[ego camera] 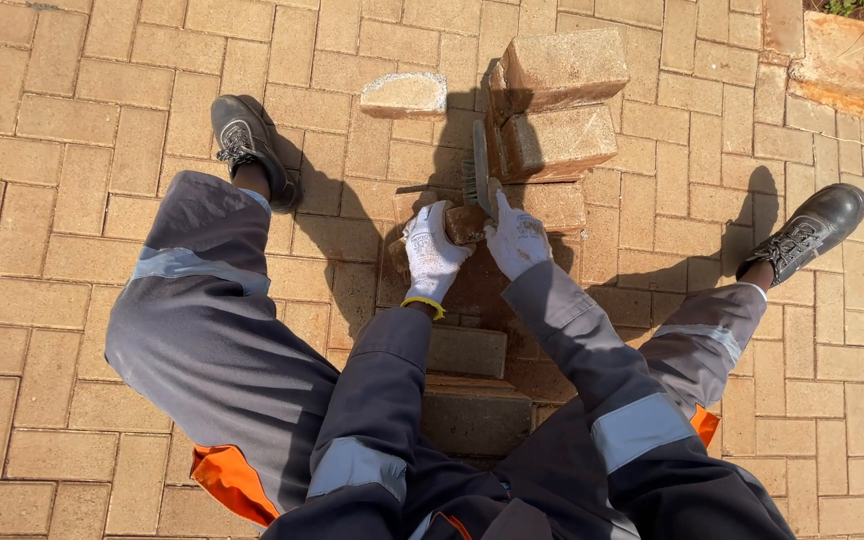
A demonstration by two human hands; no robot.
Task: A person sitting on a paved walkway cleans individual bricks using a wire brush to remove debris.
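Note:
I sit on brick paving with legs spread, wearing grey work clothes and white gloves. My left hand point(433, 252) grips a small reddish brick piece point(465, 222) held in front of me. My right hand point(515, 238) is closed on the handle of a hand brush point(479, 170), whose head points away from me, just above the brick piece. Both hands are close together, nearly touching, above a gap in the paving point(467, 300) between my knees.
Two stacked tan paving blocks point(557, 105) stand just beyond the hands. A single loose block point(404, 95) lies to their left. My black shoes point(247, 140) point(812, 230) rest on either side. A raised kerb with soil point(852, 60) is at the top right.

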